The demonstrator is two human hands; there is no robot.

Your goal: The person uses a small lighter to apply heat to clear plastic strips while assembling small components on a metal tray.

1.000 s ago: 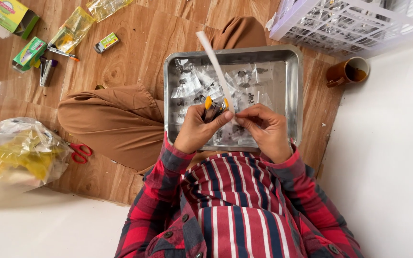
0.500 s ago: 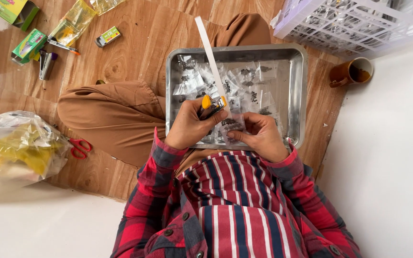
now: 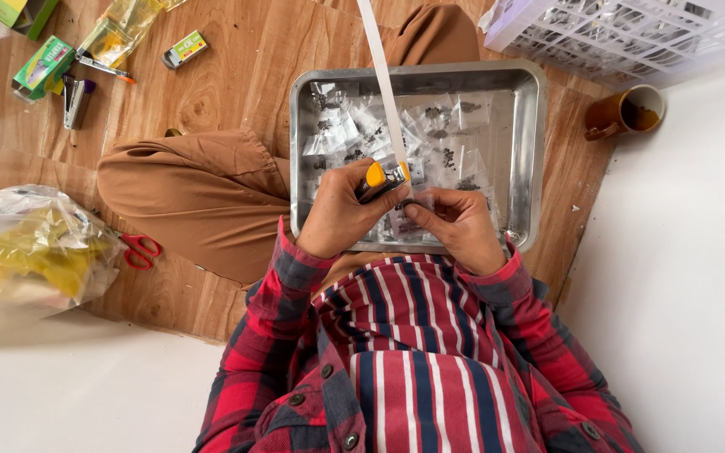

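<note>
Seen from above, I sit cross-legged on a wooden floor [image 3: 237, 75] with a metal tray [image 3: 534, 159] set against my knees, close enough that both hands work directly over it. My left hand [image 3: 341, 214] is closed around a small stapler [image 3: 382, 179] with a yellow end, its mouth turned toward the right hand. My right hand [image 3: 459, 222] pinches a small clear packet [image 3: 417, 204] and the lower end of a long white strip [image 3: 383, 80], holding both at the stapler's mouth; the strip runs up and away across the tray and out of the top of the view. Whether the stapler is pressed shut I cannot tell. The tray holds many more clear packets [image 3: 446, 138] with dark contents, lying loose and overlapping, within easy reach. A brown mug [image 3: 627, 113] stands just right of the tray, and a white basket [image 3: 631, 33] lies beyond it. To my left lie red scissors [image 3: 138, 249], a plastic bag [image 3: 27, 256] of yellow items, another stapler [image 3: 75, 96] and green boxes [image 3: 42, 65].
</note>
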